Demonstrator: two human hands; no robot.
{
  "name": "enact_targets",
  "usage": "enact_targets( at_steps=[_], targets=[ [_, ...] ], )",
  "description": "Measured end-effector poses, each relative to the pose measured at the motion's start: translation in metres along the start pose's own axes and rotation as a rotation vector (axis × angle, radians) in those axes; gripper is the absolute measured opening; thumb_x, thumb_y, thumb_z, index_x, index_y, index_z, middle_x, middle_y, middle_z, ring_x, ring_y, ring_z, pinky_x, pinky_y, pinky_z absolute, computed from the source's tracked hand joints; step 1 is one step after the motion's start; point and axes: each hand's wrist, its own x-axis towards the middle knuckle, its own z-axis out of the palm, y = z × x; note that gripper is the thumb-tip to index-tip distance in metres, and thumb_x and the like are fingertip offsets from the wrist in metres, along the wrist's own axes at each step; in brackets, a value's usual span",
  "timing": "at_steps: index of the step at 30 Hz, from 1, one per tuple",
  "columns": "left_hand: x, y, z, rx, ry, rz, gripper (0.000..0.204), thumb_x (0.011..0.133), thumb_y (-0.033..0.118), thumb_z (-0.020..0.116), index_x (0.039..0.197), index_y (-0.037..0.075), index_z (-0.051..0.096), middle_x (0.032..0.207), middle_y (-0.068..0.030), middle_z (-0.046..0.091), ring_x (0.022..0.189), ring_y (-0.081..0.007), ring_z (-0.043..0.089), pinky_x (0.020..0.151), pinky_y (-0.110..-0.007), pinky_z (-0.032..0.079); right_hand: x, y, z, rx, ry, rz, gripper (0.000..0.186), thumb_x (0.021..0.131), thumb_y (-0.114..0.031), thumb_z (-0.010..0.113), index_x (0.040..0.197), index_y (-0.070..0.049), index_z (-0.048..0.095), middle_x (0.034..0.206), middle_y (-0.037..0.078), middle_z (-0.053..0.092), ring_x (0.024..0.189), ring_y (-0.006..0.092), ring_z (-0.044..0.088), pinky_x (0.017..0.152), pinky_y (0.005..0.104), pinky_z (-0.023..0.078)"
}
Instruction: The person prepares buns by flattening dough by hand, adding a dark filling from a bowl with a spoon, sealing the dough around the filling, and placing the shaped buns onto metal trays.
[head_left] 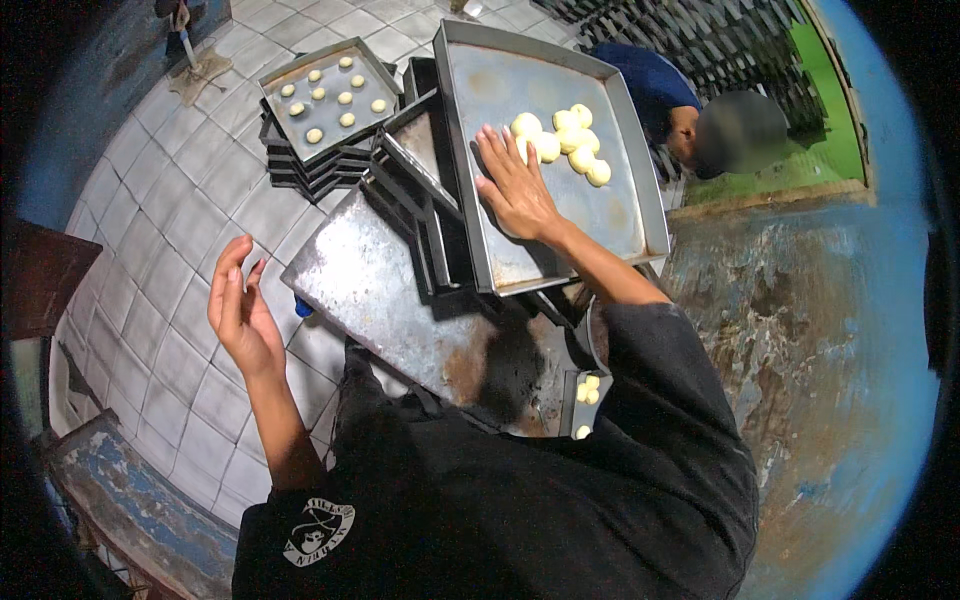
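A deep metal tray (610, 225) with raised sides rests at a tilt on top of stacked trays. Several round, pale yellow dough balls (582, 158) sit clustered in it, some touching each other. My right hand (518, 190) reaches over this tray with its fingers stretched out, right beside the leftmost balls. Its fingertips overlap the edge of one ball; whether they press on it I cannot tell. My left hand (243, 318) is raised over the floor to the left, fingers apart and curved, holding nothing.
Dark stacked trays (425, 235) stand on a worn metal table (375, 265). Farther left, another tray (372, 62) holds spaced dough balls atop a stack. A person in a dark blue top (645, 75) bends close behind the deep tray. A scuffed bench (130, 490) is at lower left.
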Motion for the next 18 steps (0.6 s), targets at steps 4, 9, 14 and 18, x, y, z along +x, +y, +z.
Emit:
enact_targets(
  at_steps=[4, 9, 14, 18],
  targets=[
    [0.005, 0.005, -0.010, 0.019, 0.054, -0.009, 0.033, 0.103, 0.021, 0.053, 0.124, -0.002, 0.065, 0.135, -0.0137, 0.062, 0.132, -0.0209, 0.053, 0.107, -0.040, 0.040, 0.002, -0.003, -0.003, 0.102, 0.124, -0.029, 0.056, 0.105, -0.042, 0.045, 0.152, -0.011, 0.046, 0.158, 0.017, 0.042, 0.150, 0.0379, 0.029, 0.120, 0.0633, 0.011],
    [0.004, 0.007, -0.006, -0.013, 0.030, 0.018, 0.031, 0.102, 0.021, 0.055, 0.121, 0.000, 0.066, 0.130, -0.0101, 0.064, 0.127, -0.0176, 0.054, 0.103, -0.036, 0.041, 0.008, 0.011, -0.049, -0.028, 0.328, 0.237, 0.019, 0.091, -0.018, 0.069, 0.107, -0.010, 0.072, 0.108, 0.008, 0.072, 0.107, 0.0276, 0.061, 0.100, 0.0567, 0.032],
    [-0.013, 0.006, 0.053, -0.063, -0.073, -0.037, 0.027, 0.101, 0.020, 0.057, 0.117, 0.000, 0.067, 0.122, -0.0097, 0.067, 0.118, -0.0165, 0.058, 0.099, -0.034, 0.043, 0.003, 0.025, -0.046, -0.268, 0.248, 0.149, 0.005, 0.084, -0.012, 0.070, 0.088, -0.009, 0.072, 0.088, 0.008, 0.071, 0.095, 0.0273, 0.064, 0.091, 0.0464, 0.036],
    [-0.047, 0.003, 0.123, 0.026, -0.347, 0.052, 0.019, 0.099, 0.014, 0.061, 0.106, -0.001, 0.070, 0.110, -0.0091, 0.070, 0.103, -0.0148, 0.062, 0.093, -0.029, 0.045, -0.051, 0.011, -0.088, 0.066, 0.532, 0.337, 0.017, 0.089, -0.015, 0.070, 0.103, -0.006, 0.074, 0.093, 0.009, 0.073, 0.093, 0.0228, 0.066, 0.091, 0.0423, 0.041]
  ],
)
